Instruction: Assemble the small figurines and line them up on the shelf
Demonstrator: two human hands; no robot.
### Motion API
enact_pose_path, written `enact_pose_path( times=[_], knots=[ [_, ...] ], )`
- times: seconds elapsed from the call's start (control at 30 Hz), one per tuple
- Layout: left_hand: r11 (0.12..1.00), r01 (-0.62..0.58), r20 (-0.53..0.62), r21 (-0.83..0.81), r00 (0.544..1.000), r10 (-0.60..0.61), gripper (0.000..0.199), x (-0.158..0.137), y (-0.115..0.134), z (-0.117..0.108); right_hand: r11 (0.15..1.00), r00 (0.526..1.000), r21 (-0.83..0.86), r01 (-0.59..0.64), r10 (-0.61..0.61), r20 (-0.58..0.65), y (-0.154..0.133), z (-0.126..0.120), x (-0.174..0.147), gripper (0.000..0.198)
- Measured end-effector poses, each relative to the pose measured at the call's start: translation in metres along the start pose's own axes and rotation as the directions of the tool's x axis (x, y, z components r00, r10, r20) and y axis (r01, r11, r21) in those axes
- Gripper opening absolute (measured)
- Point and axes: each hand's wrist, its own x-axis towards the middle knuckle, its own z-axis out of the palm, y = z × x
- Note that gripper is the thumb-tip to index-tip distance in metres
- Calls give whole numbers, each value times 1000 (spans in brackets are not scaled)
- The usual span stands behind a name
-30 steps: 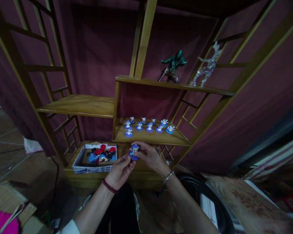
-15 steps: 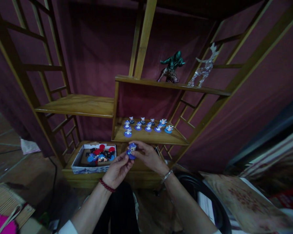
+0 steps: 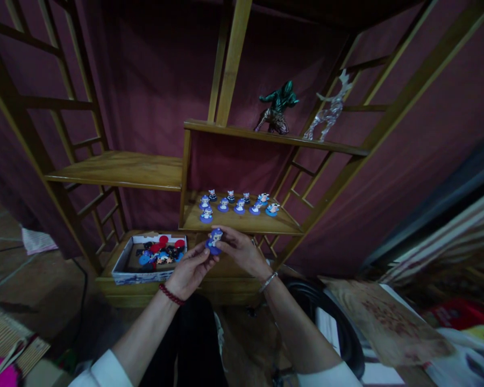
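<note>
A small purple-haired figurine (image 3: 215, 240) on a round purple base is held upright between my two hands, just in front of the middle shelf. My right hand (image 3: 242, 252) pinches its side between thumb and fingers. From the lower left, my left hand (image 3: 193, 269) grips the base with its fingertips closed. Several similar purple figurines (image 3: 223, 205) stand in rows on the wooden shelf (image 3: 242, 227), with small dark figurines (image 3: 230, 195) behind them and blue-based ones (image 3: 272, 209) at the right.
An open box (image 3: 145, 277) of loose red, blue and black figurines sits at lower left. A green hooded statue (image 3: 278, 107) and a clear deer ornament (image 3: 329, 115) stand on the upper shelf (image 3: 274, 135). A black coiled hose (image 3: 347, 333) lies at lower right.
The figurine has risen slightly in my hands and its front is turned more into view. The whole scene has shifted a little left as the camera moved.
</note>
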Motion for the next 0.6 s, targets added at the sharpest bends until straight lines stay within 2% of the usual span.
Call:
enact_pose_path(
  times=[0.6],
  knots=[
    [1000, 5, -55, 1, 998, -5, 11, 2, -8, 4, 999, 997, -44, 14, -17, -76, 9, -6, -5, 32]
  ],
)
